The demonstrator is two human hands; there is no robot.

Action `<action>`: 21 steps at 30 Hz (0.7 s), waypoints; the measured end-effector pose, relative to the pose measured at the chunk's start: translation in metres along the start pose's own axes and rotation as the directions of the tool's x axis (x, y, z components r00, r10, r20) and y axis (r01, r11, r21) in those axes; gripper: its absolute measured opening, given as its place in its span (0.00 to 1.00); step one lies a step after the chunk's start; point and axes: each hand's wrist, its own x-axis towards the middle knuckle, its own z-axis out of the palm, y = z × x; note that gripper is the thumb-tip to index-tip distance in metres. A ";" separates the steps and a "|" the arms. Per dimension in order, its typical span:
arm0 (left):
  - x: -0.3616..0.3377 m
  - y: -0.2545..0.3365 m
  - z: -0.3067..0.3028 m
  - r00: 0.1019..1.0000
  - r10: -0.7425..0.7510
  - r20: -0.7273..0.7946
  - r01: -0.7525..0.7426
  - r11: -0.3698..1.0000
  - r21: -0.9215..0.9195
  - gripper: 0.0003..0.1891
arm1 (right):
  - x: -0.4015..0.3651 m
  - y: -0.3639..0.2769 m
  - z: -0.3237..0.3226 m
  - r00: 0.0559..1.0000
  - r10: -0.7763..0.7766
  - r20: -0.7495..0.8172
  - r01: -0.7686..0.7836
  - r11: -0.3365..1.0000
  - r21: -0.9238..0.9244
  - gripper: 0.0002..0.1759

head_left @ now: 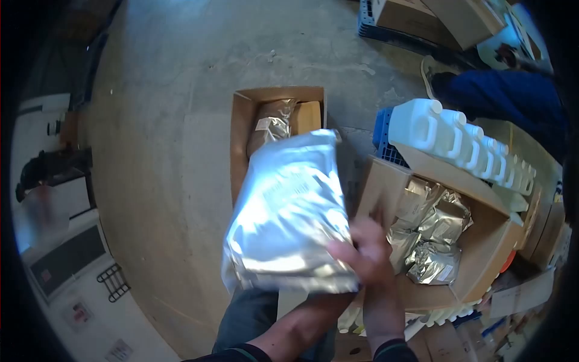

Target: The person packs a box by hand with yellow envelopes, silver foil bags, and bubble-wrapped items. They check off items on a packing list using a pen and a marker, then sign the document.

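Observation:
A large silver foil bag (289, 211) with a printed label is held up over the near part of an open cardboard box (237, 145). My right hand (367, 250) grips the bag's lower right side, thumb on its front. My left hand is hidden behind the bag; only the forearm shows, reaching under its lower edge. Inside the box behind it lie another foil bag (274, 125) and a brown cardboard piece (307, 117). To the right, a bigger open carton (386, 187) holds several crumpled foil bags (443, 217).
White jugs (422, 130) stand in a row beyond the right carton, beside a blue crate (384, 136). At the upper right is another person's leg in blue trousers (500, 96), near cardboard on a dark pallet. White equipment (72, 259) stands at left.

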 end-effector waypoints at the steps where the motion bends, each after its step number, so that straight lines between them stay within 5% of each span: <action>1: 0.000 0.000 -0.001 1.000 0.006 0.002 -0.006 1.000 -0.014 0.43 | 0.037 -0.006 0.013 0.996 -0.073 0.058 0.067 0.992 0.107 0.18; 3: -0.003 -0.001 -0.002 1.000 0.024 -0.004 -0.024 0.999 -0.035 0.43 | 0.103 0.001 0.040 0.968 -0.235 0.087 0.218 0.961 0.170 0.18; 7: -0.003 -0.001 -0.003 0.997 0.067 -0.041 -0.069 0.996 -0.052 0.44 | 0.166 0.039 0.075 0.938 -0.345 -0.030 0.308 0.871 -0.382 0.11; 10: 0.001 -0.001 0.009 1.000 -0.007 0.015 0.008 0.996 -0.085 0.46 | 0.147 0.038 0.097 0.937 -0.340 0.080 0.340 0.834 -0.435 0.07; 11: 0.002 0.003 0.011 0.994 -0.087 0.070 0.094 0.991 -0.099 0.48 | 0.136 0.033 0.105 0.940 -0.284 0.187 0.309 0.944 -0.119 0.05; 12: 0.002 0.008 0.004 0.995 -0.087 0.050 0.091 0.991 -0.094 0.49 | 0.124 0.035 0.115 0.922 -0.252 0.295 0.271 0.962 -0.025 0.05; 17: 0.001 0.004 0.006 0.980 -0.180 0.079 0.187 0.979 -0.084 0.47 | 0.069 0.043 0.099 0.883 -0.265 0.388 0.343 0.928 -0.146 0.06; 21: 0.000 0.020 0.014 0.984 -0.143 -0.106 0.134 0.987 -0.084 0.38 | 0.029 0.041 0.020 0.922 -0.353 -0.160 0.370 0.924 0.099 0.08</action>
